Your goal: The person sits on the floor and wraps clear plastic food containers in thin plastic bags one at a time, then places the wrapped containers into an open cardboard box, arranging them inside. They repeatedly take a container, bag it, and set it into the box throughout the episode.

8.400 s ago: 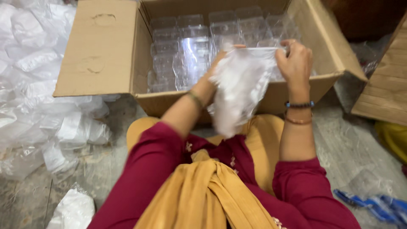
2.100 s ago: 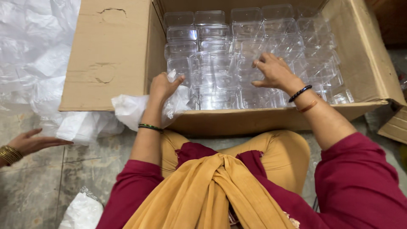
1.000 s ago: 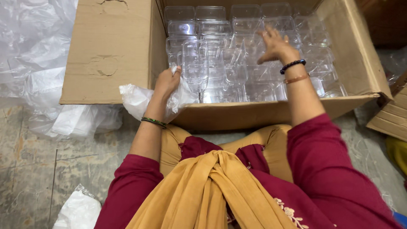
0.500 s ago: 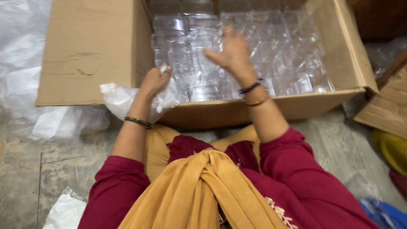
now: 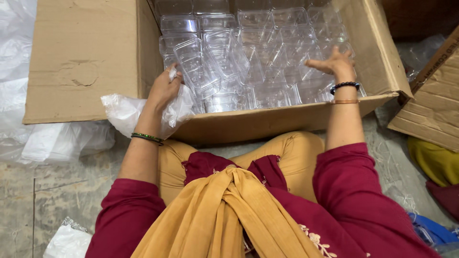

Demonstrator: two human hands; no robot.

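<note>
While left hand (image 5: 165, 88) grips plastic bag (image 5: 125, 111) at box (image 5: 267, 122) near-left corner, right hand (image 5: 332, 62) fingers spread open over clear containers (image 5: 248, 62); best press rows level, gently.

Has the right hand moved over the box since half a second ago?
Yes. The right hand has shifted from the middle of the cardboard box toward its right wall, above the clear containers.

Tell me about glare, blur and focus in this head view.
Head view: soft, even light, no hard shadows; the clear plastic containers throw pale glints, so their edges merge; right hand slightly motion-blurred; left hand, gripping a crumpled plastic bag, is sharper; cardboard box crisp.
</note>
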